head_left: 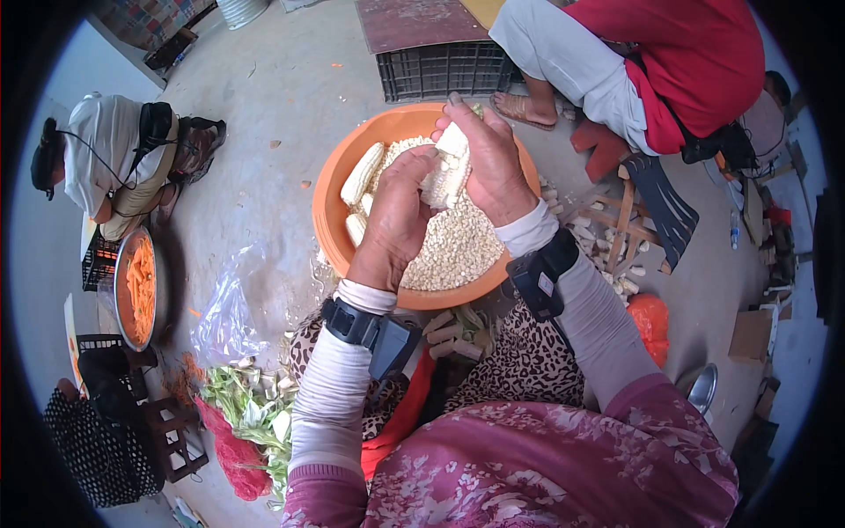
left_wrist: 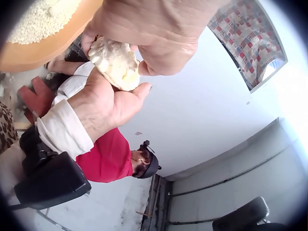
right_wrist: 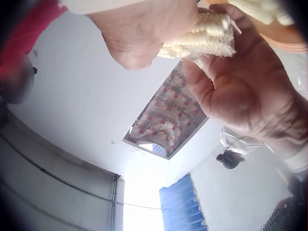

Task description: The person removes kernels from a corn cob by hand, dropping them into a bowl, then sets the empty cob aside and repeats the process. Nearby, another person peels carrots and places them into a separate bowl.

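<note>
Over an orange basin point(head_left: 327, 220) filled with loose pale corn kernels point(head_left: 453, 251), both hands hold one white corn cob point(head_left: 452, 169). Part of the cob is bare, with rows of kernels still on it point(right_wrist: 199, 36). My left hand point(head_left: 398, 207) grips its near end, thumb lying along the cob. My right hand point(head_left: 495, 167) is curled round the far side, its thumb pointing away from me. In the left wrist view, the cob's broken end point(left_wrist: 115, 65) shows between the two hands. Whole cobs point(head_left: 361, 176) lie at the basin's left side.
Stripped cobs and a wooden frame point(head_left: 623, 224) lie right of the basin. A black crate point(head_left: 444, 72) stands behind it, near a seated person in red point(head_left: 687, 70). At left are a plastic bag point(head_left: 231, 308), green husks point(head_left: 251, 409) and a bowl of orange pieces point(head_left: 139, 286).
</note>
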Demonstrator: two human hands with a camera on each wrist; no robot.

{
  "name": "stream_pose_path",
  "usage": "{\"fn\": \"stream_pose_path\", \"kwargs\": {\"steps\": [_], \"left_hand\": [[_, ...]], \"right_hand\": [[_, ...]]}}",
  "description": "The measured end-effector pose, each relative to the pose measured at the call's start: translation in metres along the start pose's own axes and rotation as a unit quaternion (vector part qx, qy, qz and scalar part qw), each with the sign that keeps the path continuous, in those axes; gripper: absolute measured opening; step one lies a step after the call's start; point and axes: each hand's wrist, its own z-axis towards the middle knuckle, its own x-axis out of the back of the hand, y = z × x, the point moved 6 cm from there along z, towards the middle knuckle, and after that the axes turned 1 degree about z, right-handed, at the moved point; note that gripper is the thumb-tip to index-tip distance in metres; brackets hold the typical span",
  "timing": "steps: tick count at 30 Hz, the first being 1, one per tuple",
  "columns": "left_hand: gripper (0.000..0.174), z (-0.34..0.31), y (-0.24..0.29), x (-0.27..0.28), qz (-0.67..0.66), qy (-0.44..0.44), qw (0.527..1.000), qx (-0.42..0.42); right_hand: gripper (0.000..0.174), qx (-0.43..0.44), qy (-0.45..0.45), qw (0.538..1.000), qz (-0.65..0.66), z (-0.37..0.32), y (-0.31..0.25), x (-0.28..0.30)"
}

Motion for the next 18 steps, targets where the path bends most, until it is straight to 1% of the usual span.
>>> {"fn": "stream_pose_path", "kwargs": {"steps": [2,6,8,11,12,14,18], "left_hand": [[0.027,-0.0033,0.0031,-0.0027,0.011,0.017,1.000,-0.002],[0.024,-0.0019,0.0011,-0.0023,0.043,0.011,0.999,-0.013],[0.023,-0.0023,0.0024,-0.0020,0.036,0.017,0.999,-0.016],[0.025,-0.0029,0.0034,-0.0038,0.063,0.025,0.998,-0.020],[0.025,-0.0034,0.0038,-0.0040,0.063,0.025,0.998,-0.020],[0.027,-0.0040,0.0052,-0.0055,0.081,0.016,0.996,-0.028],[0.030,-0.0030,0.0047,-0.0037,0.063,-0.012,0.997,-0.031]], "right_hand": [[0.019,0.007,-0.007,1.000,-0.001,0.0003,0.0005,-0.0006],[0.019,0.007,0.001,1.000,-0.022,-0.0011,0.0003,-0.0016],[0.028,0.018,0.004,0.999,-0.035,-0.0011,-0.0001,-0.0019],[0.028,0.018,0.001,0.999,-0.036,-0.0008,0.0010,-0.0012],[0.028,0.018,0.001,0.999,-0.036,-0.0012,0.0006,-0.0010],[0.020,0.004,0.000,1.000,-0.027,-0.0021,0.0002,-0.0007],[0.020,0.001,0.004,1.000,-0.028,-0.0017,-0.0021,0.0001]]}}
